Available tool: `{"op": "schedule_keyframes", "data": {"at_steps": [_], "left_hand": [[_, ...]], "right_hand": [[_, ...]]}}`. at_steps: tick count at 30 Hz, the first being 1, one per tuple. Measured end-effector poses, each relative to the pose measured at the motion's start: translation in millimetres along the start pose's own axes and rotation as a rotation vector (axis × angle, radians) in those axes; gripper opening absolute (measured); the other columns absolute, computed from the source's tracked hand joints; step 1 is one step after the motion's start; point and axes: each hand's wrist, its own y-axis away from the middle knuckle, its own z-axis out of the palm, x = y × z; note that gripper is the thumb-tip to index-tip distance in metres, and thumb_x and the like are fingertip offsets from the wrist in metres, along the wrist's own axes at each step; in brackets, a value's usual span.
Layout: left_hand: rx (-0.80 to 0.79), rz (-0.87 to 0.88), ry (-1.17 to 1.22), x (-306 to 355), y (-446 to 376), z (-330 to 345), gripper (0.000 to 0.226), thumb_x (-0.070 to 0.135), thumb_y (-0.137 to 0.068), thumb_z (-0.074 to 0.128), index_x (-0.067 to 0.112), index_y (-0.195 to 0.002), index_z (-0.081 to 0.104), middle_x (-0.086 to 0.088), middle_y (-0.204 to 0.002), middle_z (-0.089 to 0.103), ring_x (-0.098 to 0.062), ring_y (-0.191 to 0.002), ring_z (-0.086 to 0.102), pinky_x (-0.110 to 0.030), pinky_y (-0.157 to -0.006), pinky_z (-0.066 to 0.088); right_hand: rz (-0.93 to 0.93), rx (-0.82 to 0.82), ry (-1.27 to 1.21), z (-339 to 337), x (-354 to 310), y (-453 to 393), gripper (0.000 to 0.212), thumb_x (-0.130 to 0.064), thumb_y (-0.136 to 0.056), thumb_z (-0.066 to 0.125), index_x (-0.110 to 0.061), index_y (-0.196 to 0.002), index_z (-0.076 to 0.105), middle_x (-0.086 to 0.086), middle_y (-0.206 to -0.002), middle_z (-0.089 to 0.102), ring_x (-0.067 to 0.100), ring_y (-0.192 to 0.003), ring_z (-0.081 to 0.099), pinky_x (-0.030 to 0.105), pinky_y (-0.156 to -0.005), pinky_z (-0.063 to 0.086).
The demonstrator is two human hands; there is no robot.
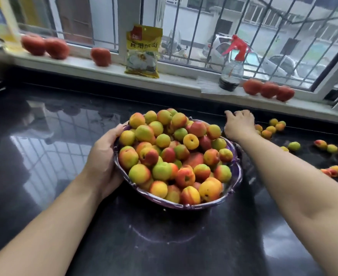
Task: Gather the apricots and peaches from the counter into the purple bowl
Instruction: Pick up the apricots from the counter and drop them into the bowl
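Purple bowl (236, 156) sits mid-desk (44, 166), heaped well above its rim with apricots and peaches (176, 154). Left hand (102, 158) is curled round the bowl's left rim, steadying it. Right hand (239, 124) reaches past the bowl's far right side, fingers spread and lowered toward the loose fruit (271, 128) near the windowsill; can't tell if it has hold of any yet. More strays (332, 148) lie scattered along the right edge of the desk.

Handling, as a guess: fruit is small, round, light, soft-skinned, so it'll roll on the glossy desk and bruise if squeezed. Cup from above, several per scoop, loose grip. The pile is already domed; new pieces will likely roll off, so set them in the hollows, don't drop. The loaded bowl looks heavy; keep it planted.
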Motion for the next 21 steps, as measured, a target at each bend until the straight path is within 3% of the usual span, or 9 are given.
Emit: {"op": "schedule_keyframes", "data": {"at_steps": [3, 7, 11, 13, 17, 21], "left_hand": [[0.029, 0.024, 0.002, -3, 0, -2, 0.049, 0.036, -0.110, 0.035, 0.012, -0.142, 0.064, -0.013, -0.140, 0.072, -0.030, -0.130, 0.069, -0.046, -0.108, 0.055], [0.047, 0.017, -0.017, -4, 0, -3, 0.052, 0.038, -0.114, 0.031, 0.013, -0.149, 0.059, -0.013, -0.145, 0.069, -0.031, -0.135, 0.065, -0.050, -0.113, 0.054], [0.037, 0.019, -0.037, -5, 1, -2, 0.052, 0.040, -0.115, 0.029, 0.014, -0.147, 0.061, -0.013, -0.142, 0.070, -0.030, -0.132, 0.068, -0.049, -0.109, 0.057], [0.040, 0.025, -0.053, -5, 1, -2, 0.053, 0.042, -0.115, 0.028, 0.014, -0.146, 0.061, -0.013, -0.141, 0.071, -0.031, -0.130, 0.069, -0.050, -0.109, 0.057], [0.099, 0.027, -0.092, -2, 5, 1, 0.056, 0.043, -0.115, 0.030, 0.012, -0.152, 0.056, -0.016, -0.144, 0.068, -0.034, -0.136, 0.064, -0.052, -0.116, 0.048], [0.158, 0.032, -0.104, -1, 14, 10, 0.056, 0.043, -0.114, 0.031, 0.009, -0.152, 0.057, -0.019, -0.145, 0.067, -0.037, -0.136, 0.063, -0.052, -0.116, 0.048]], "right_hand": [[0.010, -0.083, 0.035, 9, 4, -26, 0.055, -0.024, -0.098, 0.044, -0.020, -0.151, 0.035, 0.021, -0.143, 0.049, 0.044, -0.135, 0.036, 0.055, -0.117, 0.020], [-0.055, 0.059, -0.085, 3, -1, -16, 0.038, -0.029, -0.098, 0.055, -0.019, -0.135, 0.056, 0.016, -0.129, 0.060, 0.041, -0.124, 0.047, 0.052, -0.113, 0.030], [0.014, 0.184, -0.879, -56, -11, 44, 0.037, -0.038, -0.095, 0.064, -0.018, -0.126, 0.059, 0.006, -0.111, 0.065, 0.027, -0.105, 0.059, 0.034, -0.091, 0.046], [-0.081, 0.202, -1.077, -94, -13, 88, 0.031, -0.039, -0.094, 0.067, -0.017, -0.115, 0.064, -0.002, -0.103, 0.069, 0.015, -0.096, 0.064, 0.029, -0.083, 0.049], [-0.316, 0.102, -1.048, -134, -27, 168, 0.027, -0.049, -0.090, 0.067, -0.024, -0.101, 0.070, -0.010, -0.091, 0.071, 0.008, -0.088, 0.065, 0.027, -0.078, 0.053], [-0.388, 0.085, -0.928, -130, -45, 199, 0.028, -0.052, -0.088, 0.064, -0.031, -0.105, 0.072, -0.012, -0.092, 0.071, 0.016, -0.097, 0.062, 0.038, -0.086, 0.052]]}}
